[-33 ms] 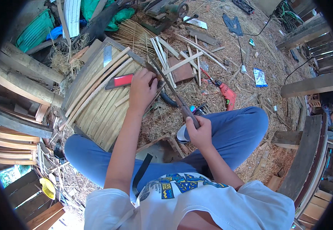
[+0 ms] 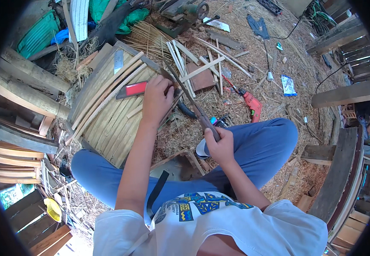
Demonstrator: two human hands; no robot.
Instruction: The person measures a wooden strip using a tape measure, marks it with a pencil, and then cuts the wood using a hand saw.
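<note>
My right hand point(image 2: 220, 145) is closed round the handle of a long dark-bladed knife point(image 2: 193, 104). The blade slants away up and to the left, its tip beyond my left hand. Resting over the right edge of a panel of wooden slats point(image 2: 108, 123), my left hand point(image 2: 158, 98) has its fingers curled in. What they grip there is hidden. A flat red and dark tool point(image 2: 136, 88) lies on the slats right beside that hand. Farther up the panel sit a small metal plate point(image 2: 118, 61) and long curved wooden strips point(image 2: 112, 87).
A red power drill point(image 2: 251, 104) lies on the shavings-covered ground to the right. Loose wood strips point(image 2: 204, 69) and a brown board point(image 2: 200, 77) are ahead. A wooden-edged tray point(image 2: 191, 160) lies between my legs. Wooden beams point(image 2: 347, 91) stand at both sides.
</note>
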